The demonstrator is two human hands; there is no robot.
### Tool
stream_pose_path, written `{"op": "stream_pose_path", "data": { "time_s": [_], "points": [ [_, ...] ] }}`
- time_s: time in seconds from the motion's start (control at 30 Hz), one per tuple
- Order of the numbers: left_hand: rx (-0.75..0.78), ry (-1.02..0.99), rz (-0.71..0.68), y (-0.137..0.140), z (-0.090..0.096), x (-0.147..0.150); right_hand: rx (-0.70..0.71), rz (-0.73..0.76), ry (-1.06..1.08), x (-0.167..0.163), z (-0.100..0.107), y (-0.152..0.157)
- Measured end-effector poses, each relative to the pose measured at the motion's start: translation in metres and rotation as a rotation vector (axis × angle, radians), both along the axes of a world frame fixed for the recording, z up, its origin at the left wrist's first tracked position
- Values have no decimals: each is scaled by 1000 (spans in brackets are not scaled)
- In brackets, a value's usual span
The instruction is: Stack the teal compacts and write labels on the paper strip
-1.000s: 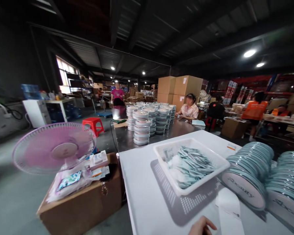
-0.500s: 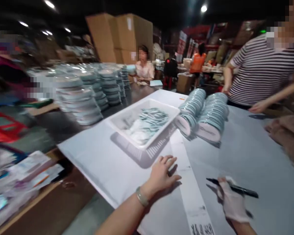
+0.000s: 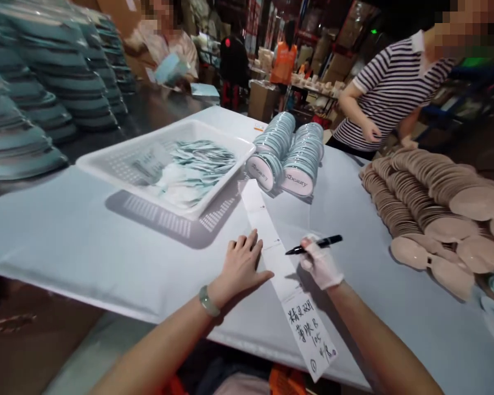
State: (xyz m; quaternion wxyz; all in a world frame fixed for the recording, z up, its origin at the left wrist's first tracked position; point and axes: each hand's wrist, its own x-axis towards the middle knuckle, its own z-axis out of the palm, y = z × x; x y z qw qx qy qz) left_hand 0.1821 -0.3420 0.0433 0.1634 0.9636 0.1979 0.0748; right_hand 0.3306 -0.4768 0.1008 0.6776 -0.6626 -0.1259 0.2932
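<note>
A long white paper strip (image 3: 274, 263) lies on the pale table cover, with black handwriting on its nearest section. Bare fingers spread, my left hand (image 3: 243, 260) rests at the strip's left edge; a pale green bangle (image 3: 209, 301) circles that wrist. A whitish glove covers my right hand (image 3: 321, 264), which grips a black marker pen (image 3: 328, 241). The marker's tip points left, over the blank part of the strip beyond the writing. I cannot tell whether the tip touches the paper.
Beyond the strip are a white plastic basket (image 3: 193, 211) of teal-and-white packets and stacked round packs (image 3: 298, 178) lettered "beauty". Piles of beige double-oval pieces (image 3: 440, 230) lie right. Teal stacks (image 3: 61, 82) stand far left. A person in a striped shirt (image 3: 389, 93) stands across the table.
The view has swung right and down, bringing the beige piles and the handwriting into sight. My right hand has come closer to the strip with the marker; my left stays by the paper.
</note>
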Motion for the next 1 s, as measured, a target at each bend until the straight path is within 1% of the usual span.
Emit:
{"op": "stream_pose_path", "data": {
  "time_s": [0.07, 0.17, 0.33, 0.43, 0.5, 0.53, 0.67, 0.73, 0.87, 0.93, 1.0],
  "points": [
    [-7, -11, -9, -1, 1, -1, -47, 86, -9, -9, -4, 5],
    [-24, -16, -5, -2, 1, -1, -67, 126, -68, -16, -18, 10],
    [-96, -19, -22, 1, -5, 2, -44, 85, -74, -18, -51, 10],
    [-114, -7, -20, 2, -9, 3, -105, 22, -212, -16, -67, 6],
    [-122, -19, -36, 3, -9, 2, -159, 7, -319, -14, -69, 3],
    [-131, -29, -54, 4, -8, 2, -162, 10, -328, -13, -68, 2],
    [-150, -11, -94, 6, -3, 1, -79, 56, -247, -11, -55, 4],
    [-146, 13, -86, 6, -1, 1, -89, 74, -307, -10, -54, 7],
    [-154, 37, -62, 5, -1, 2, -197, 125, -465, -9, -67, 10],
    [-158, 43, -56, 4, -1, 2, -244, 151, -505, -9, -74, 10],
    [-164, 40, -52, 4, 0, 2, -257, 154, -513, -9, -78, 10]
  ]
}}
